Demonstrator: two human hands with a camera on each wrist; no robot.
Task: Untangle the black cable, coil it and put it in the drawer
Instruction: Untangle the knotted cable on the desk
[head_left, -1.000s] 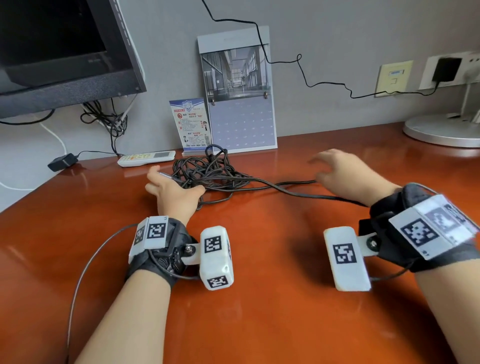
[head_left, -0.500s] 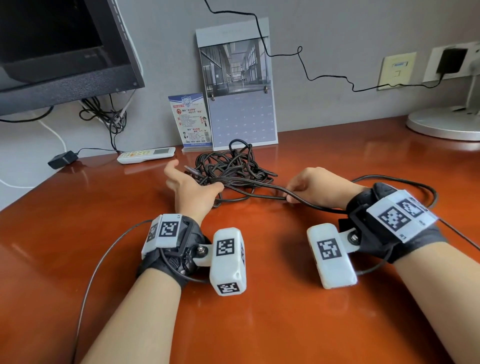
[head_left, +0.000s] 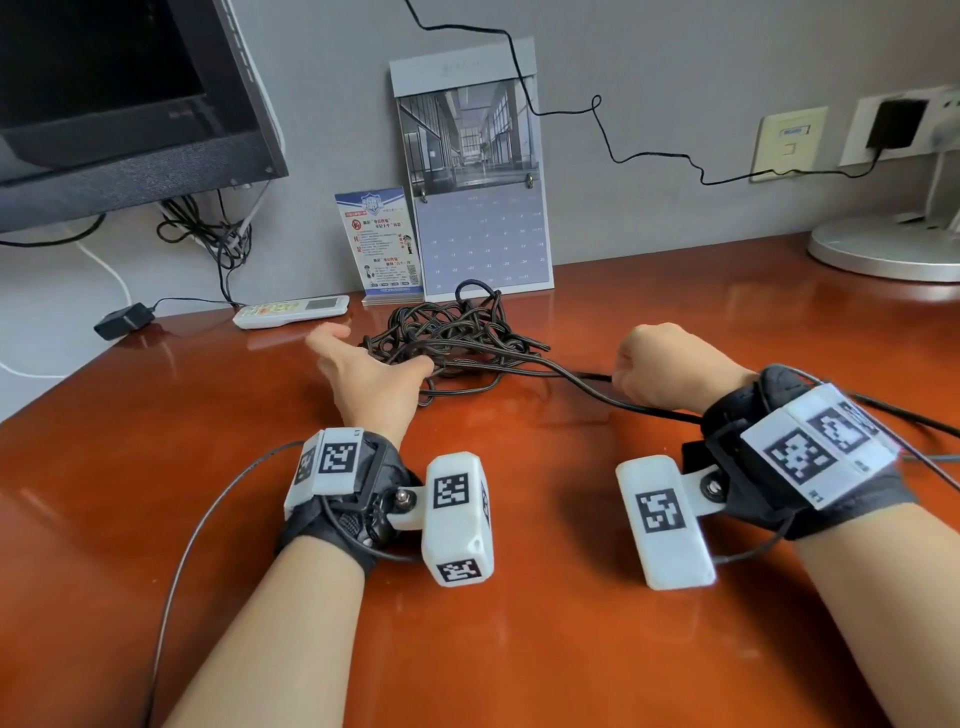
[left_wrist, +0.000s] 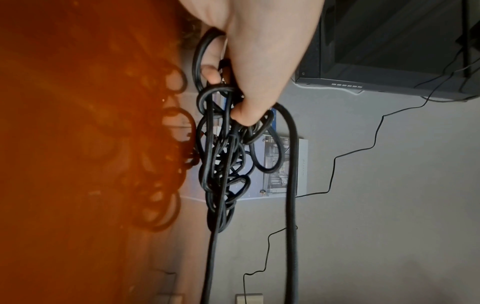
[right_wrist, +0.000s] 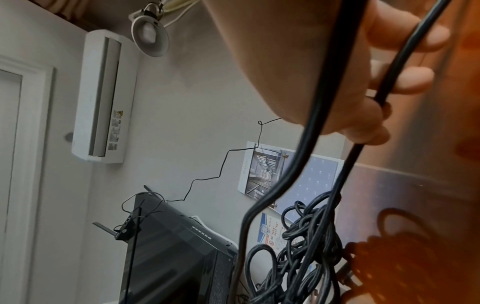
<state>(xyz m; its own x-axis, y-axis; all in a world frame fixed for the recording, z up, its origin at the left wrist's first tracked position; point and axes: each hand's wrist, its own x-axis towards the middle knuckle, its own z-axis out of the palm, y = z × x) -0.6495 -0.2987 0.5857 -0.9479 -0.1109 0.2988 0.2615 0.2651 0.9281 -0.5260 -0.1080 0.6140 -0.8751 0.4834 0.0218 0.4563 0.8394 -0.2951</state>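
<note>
Step in hand: untangling. The tangled black braided cable (head_left: 457, 338) lies on the glossy reddish-brown wooden desk (head_left: 519, 649) (near the wall). Left hand (head_left: 371, 376) pinches knot loops; right hand (head_left: 670, 371) grips one strand. Next: draw that strand clear.

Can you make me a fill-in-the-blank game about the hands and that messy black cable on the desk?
1. The tangled cable lies on a desk whose colour is ____.
2. The strand that runs out of the tangle is gripped by the ____ hand.
3. The left hand touches the ____ side of the tangle.
4. The white remote lies beside the cable, to its ____.

Missing words: reddish brown; right; left; left
</note>
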